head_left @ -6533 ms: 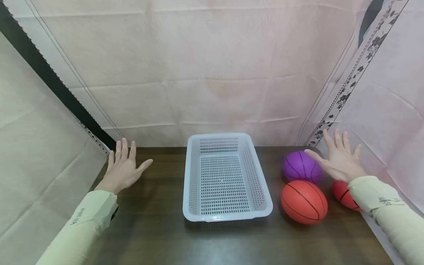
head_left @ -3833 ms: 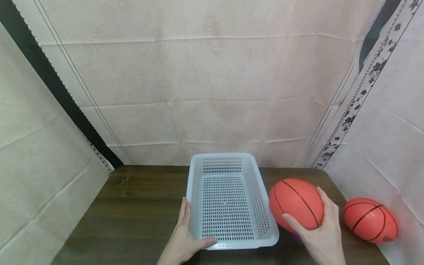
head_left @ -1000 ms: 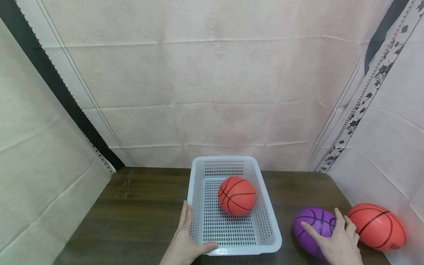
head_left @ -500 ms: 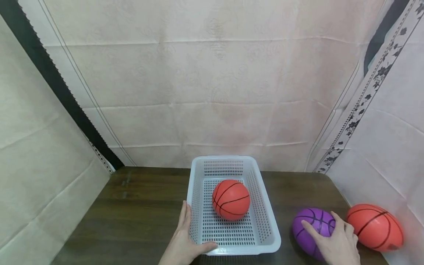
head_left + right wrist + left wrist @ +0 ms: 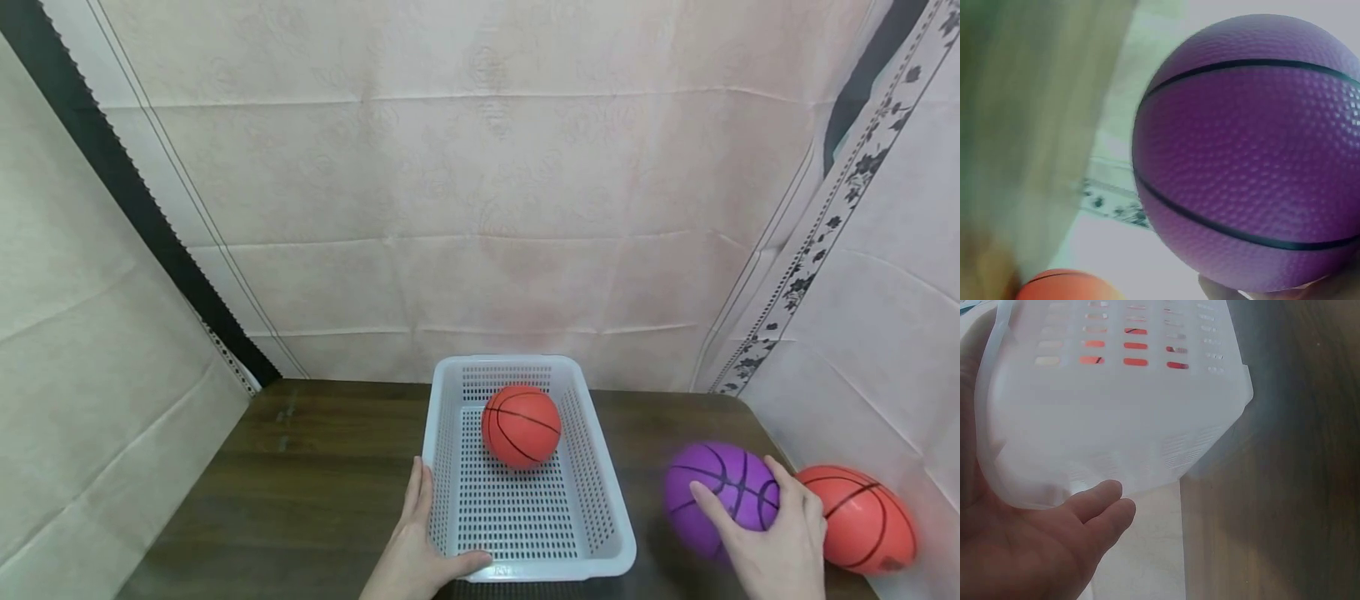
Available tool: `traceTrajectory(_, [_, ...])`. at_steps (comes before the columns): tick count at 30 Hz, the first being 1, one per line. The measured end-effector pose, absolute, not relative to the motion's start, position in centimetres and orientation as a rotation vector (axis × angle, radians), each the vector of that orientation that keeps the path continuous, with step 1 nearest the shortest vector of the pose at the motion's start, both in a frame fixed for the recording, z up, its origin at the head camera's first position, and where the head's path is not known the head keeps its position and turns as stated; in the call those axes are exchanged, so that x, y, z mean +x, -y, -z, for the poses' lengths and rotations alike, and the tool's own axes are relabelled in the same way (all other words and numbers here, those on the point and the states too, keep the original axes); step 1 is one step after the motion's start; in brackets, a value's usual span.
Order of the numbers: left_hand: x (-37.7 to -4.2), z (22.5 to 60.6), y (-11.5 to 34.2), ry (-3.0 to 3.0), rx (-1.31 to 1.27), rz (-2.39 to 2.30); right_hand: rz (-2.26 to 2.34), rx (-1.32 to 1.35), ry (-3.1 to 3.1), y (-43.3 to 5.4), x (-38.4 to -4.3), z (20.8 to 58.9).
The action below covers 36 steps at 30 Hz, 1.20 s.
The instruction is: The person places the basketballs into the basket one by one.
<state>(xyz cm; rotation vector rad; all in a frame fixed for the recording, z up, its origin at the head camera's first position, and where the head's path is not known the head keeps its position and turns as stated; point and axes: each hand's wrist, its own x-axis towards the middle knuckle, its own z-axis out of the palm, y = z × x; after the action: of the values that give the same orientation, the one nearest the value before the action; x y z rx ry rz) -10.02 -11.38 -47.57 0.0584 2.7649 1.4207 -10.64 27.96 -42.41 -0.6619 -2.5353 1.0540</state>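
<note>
A white perforated plastic basket (image 5: 562, 569) stands mid-table, with a small red basketball (image 5: 521, 427) inside. My left hand (image 5: 417, 546) holds its near left corner, thumb over the front rim and fingers along the outer side; the left wrist view shows the basket wall (image 5: 1116, 406) against the palm. At the right, a small purple basketball (image 5: 712, 492) is in the grip of my right hand (image 5: 783, 537), thumb on the near side and fingers round the far side. It appears raised above the table. The purple ball (image 5: 1254, 150) fills much of the right wrist view, hiding most of that hand.
Another red basketball (image 5: 858, 518) sits at the table's right edge, just beyond my right hand. The dark wooden table (image 5: 300, 492) extends left of the basket. Pale cloth walls (image 5: 480, 208) enclose the back and both sides.
Earlier, the right hand put a red ball into the basket; that ball has since rolled. My right hand then took the purple ball and has now lifted it slightly. The left hand stays at the basket.
</note>
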Motion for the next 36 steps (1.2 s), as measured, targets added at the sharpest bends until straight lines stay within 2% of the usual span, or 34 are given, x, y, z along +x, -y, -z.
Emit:
traceTrajectory(14, [-10.1,47.6,11.4,-2.749,0.038,-1.418,-1.153,-0.217,2.357,-21.6,-9.4,39.5])
traceTrajectory(27, [-9.9,47.7,11.5,-2.764,0.075,-1.431,-1.139,0.265,2.408,-16.4,-9.9,40.0])
traceTrajectory(32, [-9.9,47.8,11.4,-2.756,0.086,-1.445,-1.16,0.274,2.343,-16.8,-10.1,39.4])
traceTrajectory(36, [-10.0,47.7,11.5,-2.732,0.061,-1.44,-1.152,0.155,2.316,-18.3,-10.1,39.1])
